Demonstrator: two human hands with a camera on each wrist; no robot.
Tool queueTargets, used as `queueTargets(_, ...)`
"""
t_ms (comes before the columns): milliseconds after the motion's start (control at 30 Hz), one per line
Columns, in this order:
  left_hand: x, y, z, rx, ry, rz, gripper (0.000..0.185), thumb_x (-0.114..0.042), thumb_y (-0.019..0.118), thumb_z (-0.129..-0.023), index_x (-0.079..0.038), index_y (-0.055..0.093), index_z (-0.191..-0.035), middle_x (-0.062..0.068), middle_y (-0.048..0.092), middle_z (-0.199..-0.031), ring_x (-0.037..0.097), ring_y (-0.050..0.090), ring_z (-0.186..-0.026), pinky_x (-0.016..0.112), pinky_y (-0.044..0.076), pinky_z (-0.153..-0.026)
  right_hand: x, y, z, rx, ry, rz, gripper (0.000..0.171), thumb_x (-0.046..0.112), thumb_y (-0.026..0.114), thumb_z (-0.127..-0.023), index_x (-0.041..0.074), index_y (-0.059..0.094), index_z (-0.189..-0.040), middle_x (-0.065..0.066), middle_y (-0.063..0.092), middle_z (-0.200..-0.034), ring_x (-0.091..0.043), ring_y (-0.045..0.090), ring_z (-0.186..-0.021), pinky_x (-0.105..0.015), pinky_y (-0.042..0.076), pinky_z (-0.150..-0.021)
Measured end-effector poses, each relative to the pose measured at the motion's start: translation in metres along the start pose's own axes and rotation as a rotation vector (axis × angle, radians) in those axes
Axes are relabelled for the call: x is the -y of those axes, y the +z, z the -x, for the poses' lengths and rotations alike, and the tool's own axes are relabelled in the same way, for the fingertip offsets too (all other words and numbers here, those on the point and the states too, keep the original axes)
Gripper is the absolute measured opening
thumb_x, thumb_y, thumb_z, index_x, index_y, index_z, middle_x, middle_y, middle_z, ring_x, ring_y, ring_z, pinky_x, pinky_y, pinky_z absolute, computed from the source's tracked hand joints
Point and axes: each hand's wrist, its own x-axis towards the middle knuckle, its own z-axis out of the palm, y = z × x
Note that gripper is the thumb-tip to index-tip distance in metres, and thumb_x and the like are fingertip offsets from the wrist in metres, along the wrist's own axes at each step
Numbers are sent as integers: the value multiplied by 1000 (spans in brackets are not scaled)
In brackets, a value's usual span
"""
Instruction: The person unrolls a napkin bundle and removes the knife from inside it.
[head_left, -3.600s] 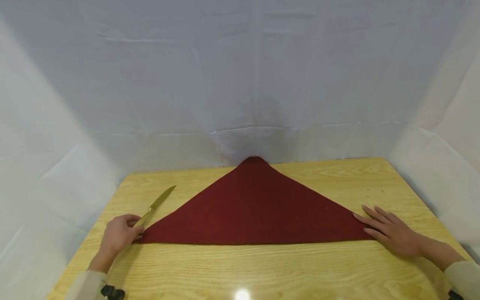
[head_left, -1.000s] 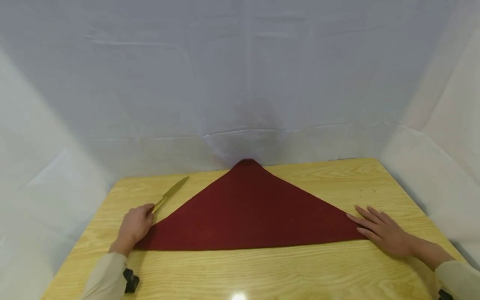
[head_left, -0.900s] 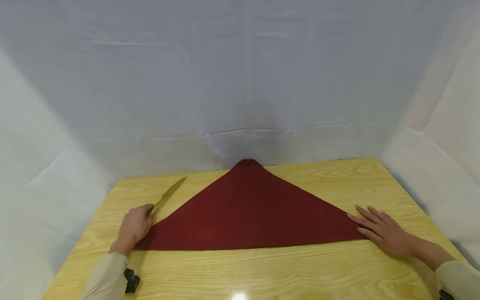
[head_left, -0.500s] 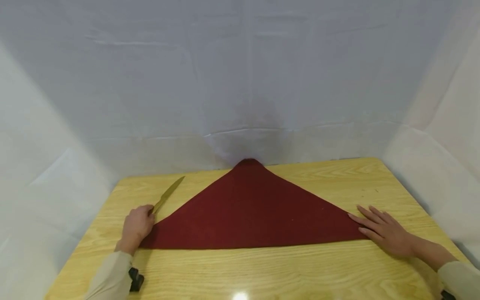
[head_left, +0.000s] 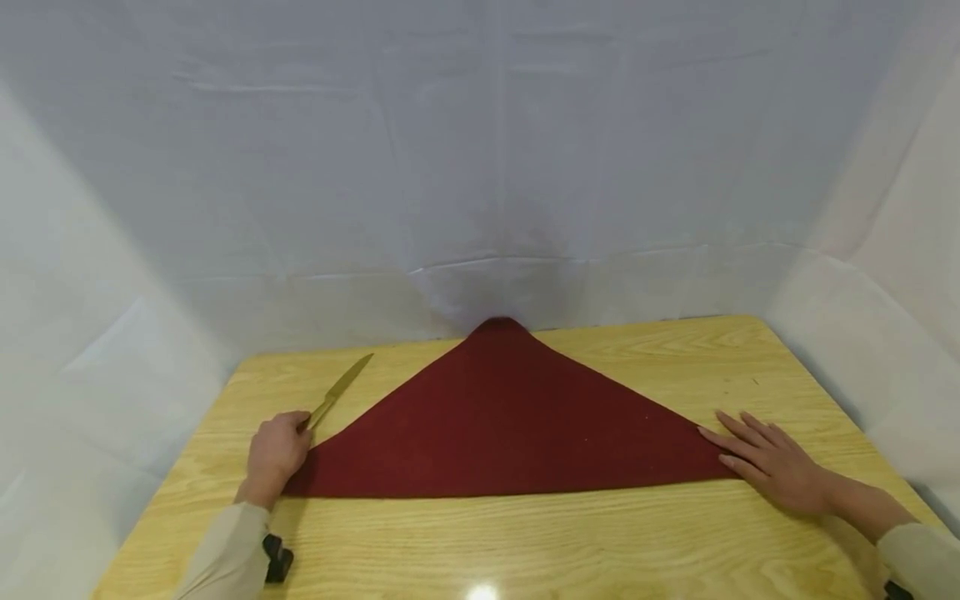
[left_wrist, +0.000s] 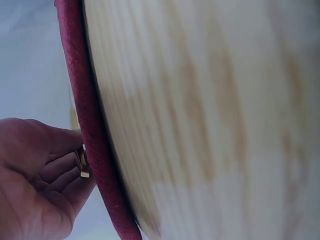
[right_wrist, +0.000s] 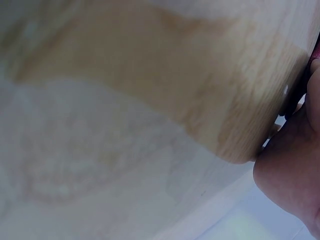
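A dark red cloth (head_left: 502, 417), folded into a triangle, lies on the table with its peak at the back edge. At its left corner my left hand (head_left: 277, 450) grips a gold knife (head_left: 347, 381) by the handle, the blade pointing away to the back right. The left wrist view shows the gold handle end (left_wrist: 84, 170) under the curled fingers, beside the cloth's thick folded edge (left_wrist: 82, 85). With fingers spread nearly straight, my right hand (head_left: 783, 467) rests on the cloth's right corner. In the right wrist view, only part of that hand (right_wrist: 295, 160) shows.
The wooden table (head_left: 525, 542) has a light spot near its front. A pale sheet (head_left: 480, 167) hangs behind it, with more on both sides. A black strap piece (head_left: 277, 558) is on the left wrist.
Compared with 3.6 seconds ago, my left hand has moved right and farther back with the knife, onto the cloth's left corner. In the last second it has barely shifted. My right hand has stayed put.
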Motion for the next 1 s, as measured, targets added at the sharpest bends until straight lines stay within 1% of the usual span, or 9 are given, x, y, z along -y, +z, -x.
queueTargets(167, 1, 0, -1, -5, -15, 29, 34, -6, 59, -83, 11, 62, -113, 31, 62, -107, 51, 58, -93, 58, 48, -73, -2, 3, 1, -24, -26, 17, 42, 13, 50, -99, 8, 48, -140, -13, 32, -151, -25, 12, -142, -62, 38, -78)
queueTargets(367, 5, -2, -2, 10, -60, 76, 25, -10, 62, -84, 8, 68, -99, 25, 66, -94, 45, 61, -82, 55, 49, -67, -3, 3, -1, -60, -97, 55, 40, 22, 34, -106, 5, 48, -138, -13, 36, -149, -29, 17, -142, -58, 38, -81)
queueTargets(467, 8, -3, -4, 2, -61, 96, 24, -12, 62, -84, 7, 70, -96, 25, 67, -93, 46, 62, -82, 54, 50, -67, -2, 1, -3, -59, -96, 52, 42, 24, 30, -107, 6, 47, -140, -9, 32, -152, -25, 13, -143, -54, 24, -105)
queueTargets(533, 10, -2, -5, -3, -63, 120, 24, -12, 63, -83, 7, 71, -95, 24, 68, -92, 44, 62, -81, 53, 50, -68, -2, 1, -3, -61, -105, 70, 43, 25, 27, -107, 6, 46, -141, -6, 30, -153, -25, 12, -143, -47, 16, -111)
queueTargets(600, 14, -1, -6, -7, -72, 152, 25, -13, 64, -83, 8, 71, -95, 23, 68, -90, 42, 62, -81, 51, 50, -69, -2, 1, -4, -69, -121, 77, 44, 25, 25, -107, 5, 47, -140, -7, 31, -153, -27, 15, -143, -32, 4, -112)
queueTargets(700, 19, 2, -6, -12, -95, 194, 26, -15, 67, -84, 7, 71, -96, 21, 69, -92, 41, 62, -85, 50, 49, -73, -1, 1, -5, -72, -135, 98, 46, 27, 23, -107, 4, 47, -139, -8, 34, -151, -30, 19, -142, -46, 22, -108)
queueTargets(800, 23, 4, -5, -17, -101, 216, 28, -17, 68, -84, 7, 71, -98, 22, 69, -94, 43, 62, -89, 50, 49, -75, -1, 1, -5, -61, -113, 96, 45, 27, 24, -107, 5, 49, -138, -10, 35, -150, -29, 19, -142, -50, 31, -97)
queueTargets(867, 24, 4, -6, -17, -97, 227, 28, -18, 68, -84, 7, 71, -98, 23, 68, -95, 43, 61, -89, 50, 49, -75, -2, 2, -4, -50, -100, 95, 45, 27, 25, -107, 6, 49, -138, -12, 35, -150, -29, 18, -142, -50, 30, -100)
queueTargets(1000, 24, 3, -7, 4, -94, 245, 30, -18, 68, -86, 8, 70, -100, 22, 69, -95, 42, 62, -89, 50, 49, -76, -5, 6, -2, -62, -111, 99, 45, 26, 25, -107, 4, 50, -136, -14, 39, -147, -32, 23, -140, -37, 14, -112)
